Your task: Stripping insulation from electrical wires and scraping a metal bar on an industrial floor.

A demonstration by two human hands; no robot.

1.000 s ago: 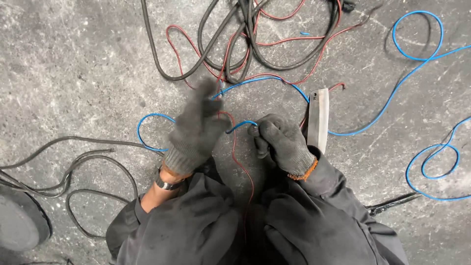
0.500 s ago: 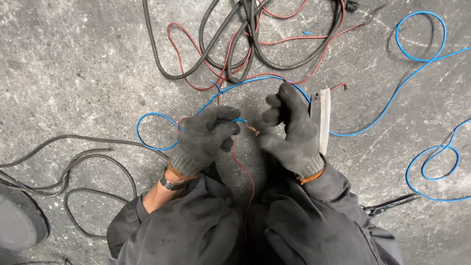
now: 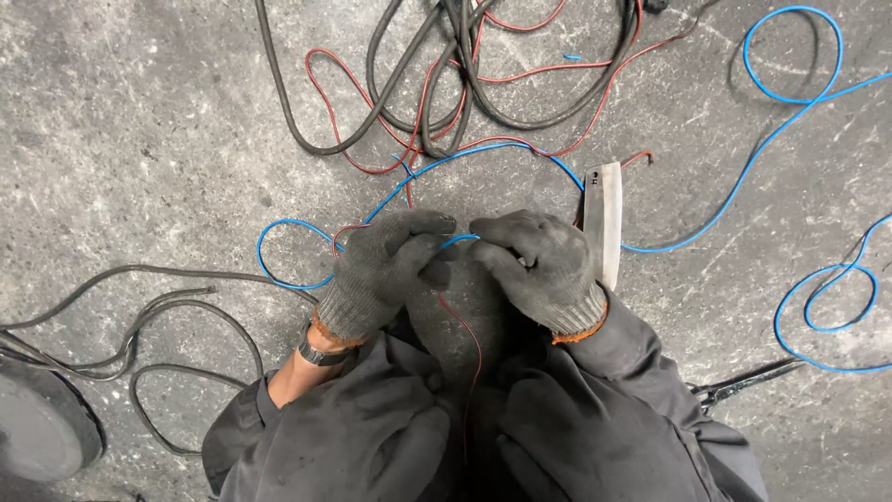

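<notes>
a grey, scuffed concrete floor (image 3: 139, 139) spreads under a person crouched in dark work sleeves (image 3: 372, 428), with a tangle of black cables (image 3: 427, 102) and thin red wires (image 3: 372, 158) heaped at the top and more black cable (image 3: 158, 307) looping off to the left. a long blue wire (image 3: 743, 186) snakes across the right side and curls back to the centre, where both gloved hands meet over it. a flat, pale metal blade (image 3: 604, 223) lies on the floor just beside the right wrist, and a dark pair of pliers (image 3: 743, 381) pokes out from behind the right sleeve. the left hand (image 3: 386, 270) has its fingers pressed together, pinching the blue wire; the right hand (image 3: 539, 265) curls its fingers shut on the same wire, the two grips almost touching. a red strand (image 3: 465, 335) hangs down between the forearms. the step in hand looks like working the blue wire's end or a joint; what comes next likely calls for a steady twist or pull with both pinches held firm.
</notes>
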